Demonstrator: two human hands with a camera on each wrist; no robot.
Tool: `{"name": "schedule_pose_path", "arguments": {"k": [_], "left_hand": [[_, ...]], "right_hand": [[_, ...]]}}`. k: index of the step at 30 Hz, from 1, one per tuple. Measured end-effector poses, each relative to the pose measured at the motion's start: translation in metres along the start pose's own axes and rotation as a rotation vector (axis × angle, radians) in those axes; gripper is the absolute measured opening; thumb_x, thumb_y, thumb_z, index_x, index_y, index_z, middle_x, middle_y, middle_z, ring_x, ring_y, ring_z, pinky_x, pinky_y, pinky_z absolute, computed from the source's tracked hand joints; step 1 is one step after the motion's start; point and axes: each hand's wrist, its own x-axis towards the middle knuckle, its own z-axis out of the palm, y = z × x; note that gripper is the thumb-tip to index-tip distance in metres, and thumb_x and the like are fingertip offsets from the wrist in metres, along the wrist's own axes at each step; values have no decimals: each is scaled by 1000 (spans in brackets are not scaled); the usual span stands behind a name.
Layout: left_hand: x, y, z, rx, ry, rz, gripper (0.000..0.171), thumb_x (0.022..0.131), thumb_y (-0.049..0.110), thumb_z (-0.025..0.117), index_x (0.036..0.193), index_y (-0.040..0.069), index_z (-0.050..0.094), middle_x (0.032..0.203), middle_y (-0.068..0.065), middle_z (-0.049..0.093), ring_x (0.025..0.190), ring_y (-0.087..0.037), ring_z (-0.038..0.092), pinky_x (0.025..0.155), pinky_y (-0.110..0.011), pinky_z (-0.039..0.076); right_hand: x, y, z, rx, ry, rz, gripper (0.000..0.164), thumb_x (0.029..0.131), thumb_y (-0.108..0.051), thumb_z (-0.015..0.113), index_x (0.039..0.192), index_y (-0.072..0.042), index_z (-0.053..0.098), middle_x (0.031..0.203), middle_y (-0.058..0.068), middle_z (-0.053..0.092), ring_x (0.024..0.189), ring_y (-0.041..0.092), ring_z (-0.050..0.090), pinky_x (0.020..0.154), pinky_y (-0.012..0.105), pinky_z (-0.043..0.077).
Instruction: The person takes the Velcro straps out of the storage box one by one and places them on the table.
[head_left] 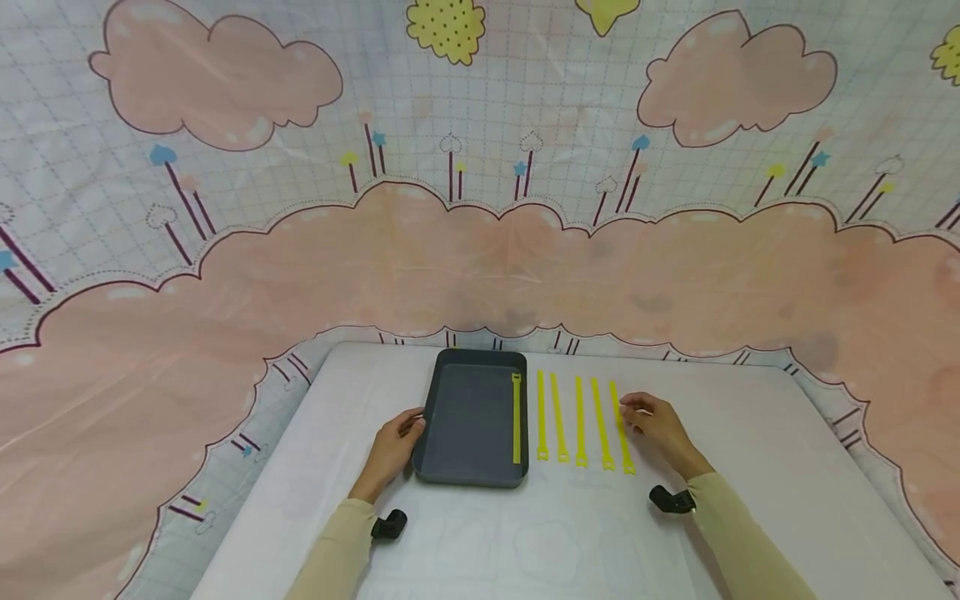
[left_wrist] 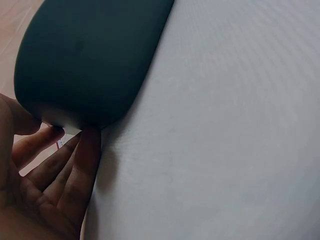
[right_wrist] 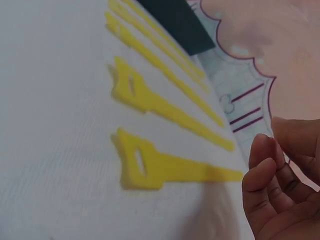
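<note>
A dark grey rectangular tray [head_left: 468,475] lies on the white table, with one yellow hook-and-loop cable tie [head_left: 516,425] lengthwise along its inner right side. My left hand [head_left: 392,446] holds the tray's left edge, thumb and fingertips against its wall in the left wrist view. Right of the tray, several more yellow cable ties lie in a row, their slotted heads toward me. Beside the rightmost cable tie [head_left: 625,442] hovers my right hand [head_left: 660,429], its fingers loosely bent. The right wrist view shows nothing held between its thumb and fingers [right_wrist: 260,175]; that tie's narrow end meets the fingers' outline.
The white table [head_left: 555,558] extends in front of the tray and to both sides. A patterned cloth [head_left: 510,275] with clouds hangs behind the table's back edge. Each wrist carries a small black camera, one at the left sleeve [head_left: 330,542].
</note>
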Motion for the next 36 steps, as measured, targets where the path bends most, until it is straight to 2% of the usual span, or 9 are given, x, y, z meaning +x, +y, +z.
{"name": "schedule_pose_path", "arguments": {"k": [3, 7, 13, 20, 22, 26, 30, 36], "left_hand": [[0, 0, 0, 5, 4, 0, 38, 101, 21, 56, 135, 5, 58, 127, -21, 65, 122, -37, 60, 103, -50, 49], [0, 0, 0, -2, 4, -7, 38, 101, 21, 55, 136, 5, 58, 128, -21, 65, 122, -38, 60, 103, -50, 48], [0, 0, 1, -12, -1, -8, 38, 101, 21, 55, 136, 4, 57, 129, -21, 64, 123, -37, 60, 105, -49, 47], [0, 0, 1, -7, 3, -7, 38, 101, 21, 55, 135, 5, 58, 129, -21, 64, 123, -37, 60, 105, -49, 47], [0, -1, 1, -7, 5, -1, 38, 101, 21, 55, 136, 5, 58, 129, -20, 64, 123, -36, 60, 105, -49, 47], [1, -3, 2, -11, 5, 5, 38, 101, 22, 55, 136, 5, 58, 130, -20, 64, 124, -36, 59, 105, -48, 47], [1, -4, 2, -8, 6, 9, 38, 101, 21, 56, 135, 6, 58, 129, -20, 64, 123, -36, 60, 104, -49, 48], [2, -3, 2, -8, 8, 9, 38, 101, 22, 56, 135, 5, 58, 128, -21, 64, 123, -37, 60, 105, -49, 47]], "right_hand": [[-2, -6, 0, 7, -8, -39, 33, 100, -21, 59, 125, 0, 58, 114, 16, 61, 88, 15, 60, 71, 21, 53], [-6, -16, 1, 31, -23, -96, 34, 98, -20, 61, 124, 2, 58, 113, 16, 62, 86, 11, 63, 71, 22, 54], [-14, -32, 6, 44, -39, -128, 36, 97, -20, 62, 124, 3, 58, 113, 16, 62, 85, 8, 63, 71, 22, 54], [-22, -49, 14, 43, -57, -170, 33, 97, -19, 62, 122, 3, 59, 113, 20, 62, 91, 27, 65, 70, 26, 55], [-24, -52, 17, 46, -74, -190, 33, 98, -18, 62, 122, 4, 58, 112, 22, 62, 90, 29, 64, 70, 28, 55], [-26, -56, 23, 47, -105, -210, 28, 97, -13, 61, 118, 5, 59, 109, 23, 62, 82, 19, 64, 68, 29, 54], [-25, -58, 32, 4, -131, -235, 23, 98, -9, 59, 116, 6, 60, 108, 27, 62, 78, 12, 62, 69, 32, 54], [-28, -66, 42, -28, -153, -296, 21, 97, -12, 61, 113, 0, 62, 105, 23, 64, 79, 19, 62, 66, 31, 53]]}}
